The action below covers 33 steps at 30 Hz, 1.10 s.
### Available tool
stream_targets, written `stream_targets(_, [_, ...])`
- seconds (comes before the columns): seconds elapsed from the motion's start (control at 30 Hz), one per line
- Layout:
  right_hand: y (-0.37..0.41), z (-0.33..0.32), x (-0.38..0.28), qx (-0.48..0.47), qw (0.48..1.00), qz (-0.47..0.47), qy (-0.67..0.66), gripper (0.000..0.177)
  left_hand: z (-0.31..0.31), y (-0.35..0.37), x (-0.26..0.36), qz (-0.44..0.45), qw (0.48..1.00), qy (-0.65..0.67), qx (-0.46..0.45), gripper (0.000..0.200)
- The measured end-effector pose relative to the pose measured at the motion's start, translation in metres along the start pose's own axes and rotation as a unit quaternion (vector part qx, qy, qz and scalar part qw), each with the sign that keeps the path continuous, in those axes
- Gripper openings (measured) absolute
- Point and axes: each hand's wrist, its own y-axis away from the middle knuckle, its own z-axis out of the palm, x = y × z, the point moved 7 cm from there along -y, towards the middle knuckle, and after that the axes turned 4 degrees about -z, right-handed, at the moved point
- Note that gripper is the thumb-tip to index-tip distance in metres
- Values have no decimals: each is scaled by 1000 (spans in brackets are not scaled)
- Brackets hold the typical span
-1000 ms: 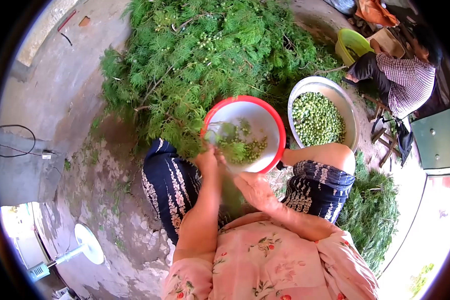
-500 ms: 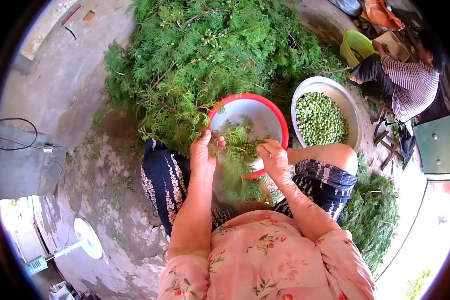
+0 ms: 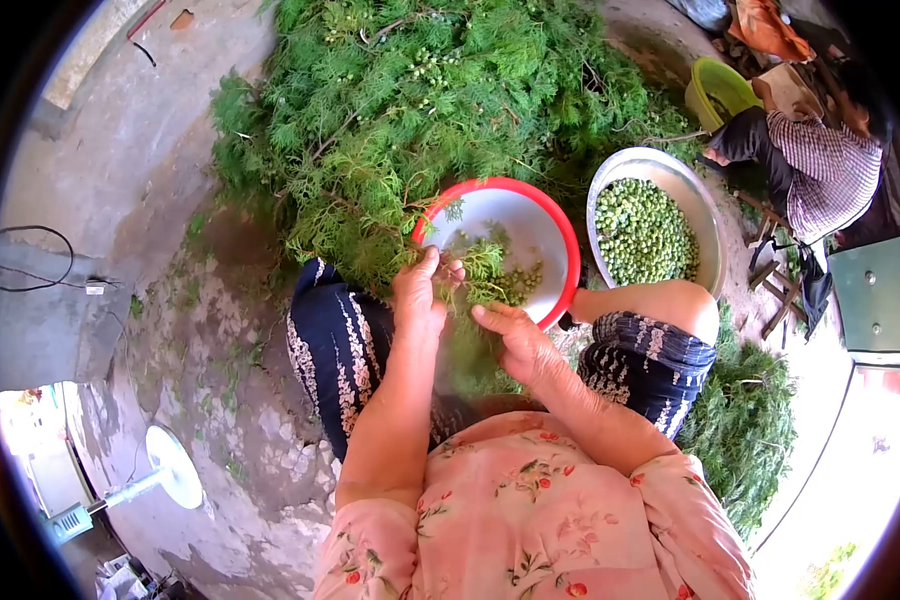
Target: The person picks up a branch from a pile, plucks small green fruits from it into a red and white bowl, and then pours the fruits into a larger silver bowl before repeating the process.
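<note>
My left hand (image 3: 427,290) is closed on a leafy evergreen sprig (image 3: 482,258) at the near left rim of a red-rimmed white basin (image 3: 571,240). The sprig reaches over the basin, its lower fronds blurred. Just right of it, my right hand (image 3: 515,340) is at the basin's near rim, thumb and fingers drawn together against the foliage; what lies between them is hidden. Small green cones (image 3: 522,285) and bits of leaf lie inside the basin. To the right stands a metal bowl (image 3: 713,262) holding many round green cones (image 3: 645,235).
A large heap of cut evergreen branches (image 3: 420,110) spreads beyond the basin. More greenery (image 3: 740,420) lies right of my knee. Another person (image 3: 820,160) sits at upper right near a yellow-green tub (image 3: 705,95). A white fan (image 3: 175,470) stands at left.
My right hand has moved left and towards me, from over the basin to its near rim. My left hand keeps its grip on the sprig and has shifted slightly right.
</note>
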Motion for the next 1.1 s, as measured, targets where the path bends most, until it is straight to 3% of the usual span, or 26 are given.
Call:
stream_targets(0.1, [4, 8, -13, 7, 996, -86, 27, 42, 2, -2, -4, -4, 1000, 11, 4, 15])
stream_targets(0.2, [-6, 0, 3, -8, 996, -12, 83, 39, 1, -4, -10, -4, 999, 22, 24, 14])
stream_targets(0.27, [-36, -30, 31, -71, 971, -148, 175, 36, -3, -4, -12, -23, 997, 48, 51, 13])
stream_targets(0.33, [-32, -25, 32, -110, 951, -206, 203, 32, -3, 0, -12, -25, 992, 74, 94, 12])
stream_targets(0.43, [-4, -8, 19, -88, 983, -119, 106, 27, -21, -16, -21, -7, 996, 69, 64, 9])
stream_targets(0.5, [31, 24, 0, -9, 999, 14, -28, 26, -25, -20, -32, -57, 987, 130, 72, 8])
stream_targets(0.9, [44, 14, 12, 11, 999, 43, -31, 26, -14, -4, -44, -119, 976, 155, 101, 8])
stream_targets(1.0, [45, 6, 17, 17, 998, 51, 7, 39, -12, -3, -48, -142, 973, 150, 104, 12])
stream_targets(1.1, [42, -9, 24, 0, 997, -17, 78, 47, -8, 2, -48, -144, 971, 151, 117, 14])
